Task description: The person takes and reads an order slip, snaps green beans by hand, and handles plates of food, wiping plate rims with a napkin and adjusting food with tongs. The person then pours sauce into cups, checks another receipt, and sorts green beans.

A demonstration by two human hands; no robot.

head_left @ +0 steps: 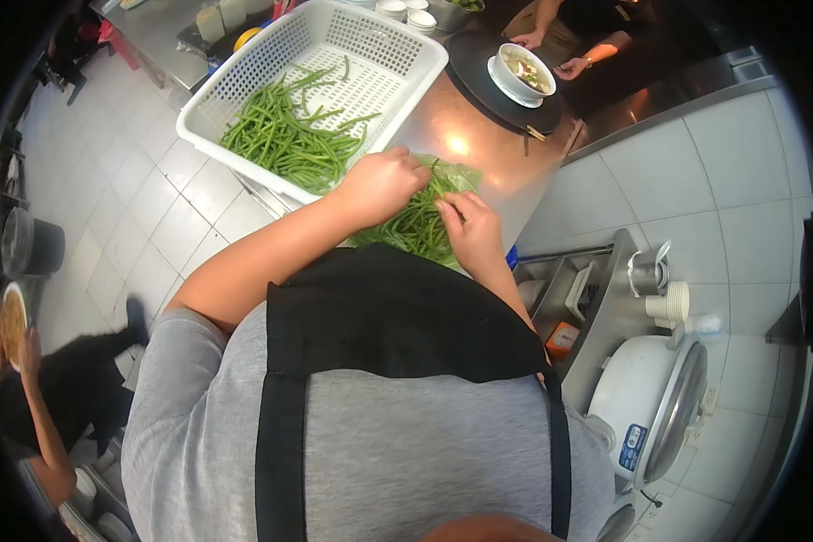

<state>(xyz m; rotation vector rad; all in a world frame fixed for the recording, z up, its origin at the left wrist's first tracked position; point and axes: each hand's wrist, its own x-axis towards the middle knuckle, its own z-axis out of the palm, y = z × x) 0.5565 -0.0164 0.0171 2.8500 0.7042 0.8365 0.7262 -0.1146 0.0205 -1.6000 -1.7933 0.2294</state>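
One pile of green beans (411,230) lies on the surface (425,126) directly in front of my apron (397,307), on and beside one pale green plastic bag (465,178). Individual beans overlap and cannot be counted.

Two hands are positioned at the pile. My left hand (384,187) is above its left edge, fingers curled inward; the fingertips are partly hidden, and I cannot tell what they grip. My right hand (474,230) is at the right edge, thumb and fingers bent together at the beans; I cannot tell whether a bean is pinched between them. The hands are near each other but apart.

Beyond my left hand stands one white perforated basket (361,86). It contains a second group of beans (285,135), gathered toward its near left side.

To the right of the basket is one round black tray (465,65), carrying one white bowl (522,88) of food on one white saucer (506,94). Two hands of another person (571,69) are located beside the bowl.

At the far right are one white rice cooker (637,397) and one stack of pale cups (673,303).
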